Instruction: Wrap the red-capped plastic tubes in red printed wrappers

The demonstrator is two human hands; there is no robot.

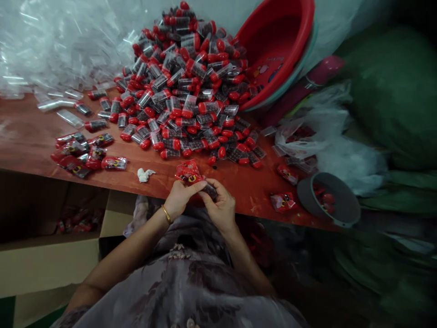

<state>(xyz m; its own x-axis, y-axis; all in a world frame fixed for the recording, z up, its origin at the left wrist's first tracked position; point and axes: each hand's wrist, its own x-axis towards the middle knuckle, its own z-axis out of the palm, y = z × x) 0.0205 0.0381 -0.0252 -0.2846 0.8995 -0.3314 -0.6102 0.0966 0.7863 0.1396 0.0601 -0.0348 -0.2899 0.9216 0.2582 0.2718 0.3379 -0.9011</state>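
My left hand, with a gold bangle at its wrist, closes its fingers on a red printed wrapper near the table's front edge. Beside it, my right hand pinches a dark-filled clear tube between thumb and fingers. The two hands nearly touch, and the wrapper meets the tube between them. Beyond them rises a big heap of red-capped clear tubes with dark contents. Several filled red packets lie together at the left.
A tilted red basin stands behind the heap. Clear empty tubes pile up at back left. A grey bowl holds red pieces at right. An open cardboard box sits below the orange table. White crumpled tissue lies near the edge.
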